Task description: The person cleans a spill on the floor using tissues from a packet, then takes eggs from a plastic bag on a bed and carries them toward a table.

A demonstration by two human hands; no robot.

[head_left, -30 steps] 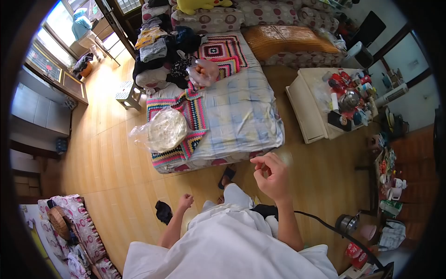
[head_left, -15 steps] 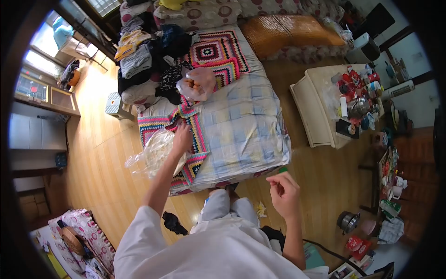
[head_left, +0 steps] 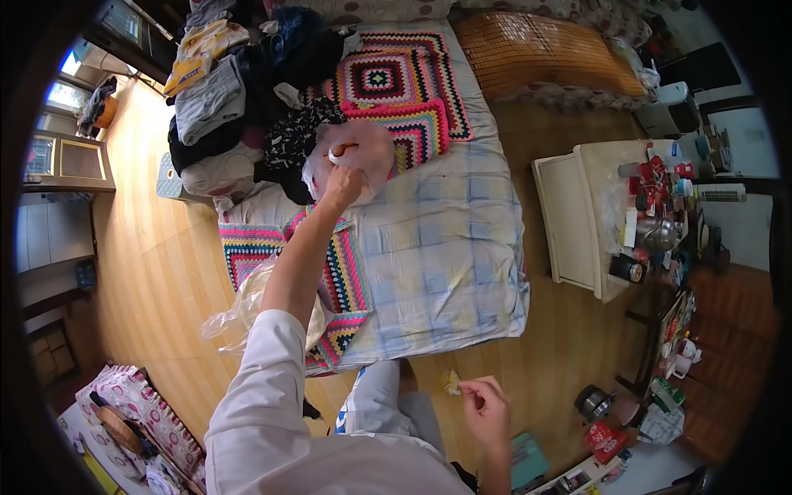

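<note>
My left hand (head_left: 345,186) reaches out over the bed to a thin pinkish plastic bag (head_left: 373,148). Its fingers are curled at the near side of the bag's opening and look closed on the plastic, though partly hidden. Brown rounded pieces (head_left: 347,150) show inside, too small to name. Under my left forearm, a clear plastic bag with pale contents (head_left: 247,307) rests on a multicoloured crocheted piece (head_left: 345,268). Held low beyond the bed's front edge, my right hand (head_left: 488,410) has thumb and forefinger pinched together; anything between them is too small to make out.
Piled clothes (head_left: 210,99) and a crocheted blanket (head_left: 396,78) lie on the bed's checked sheet (head_left: 437,239). To the right stands a cream cabinet (head_left: 569,219) crowded with jars and a pot. On the floor are a crumpled yellow scrap (head_left: 451,383) and a metal pot (head_left: 594,403).
My left hand has moved forward from beside the clear bag to the pinkish bag. My right hand, still pinched, has come lower and slightly left. The camera view has shifted forward.
</note>
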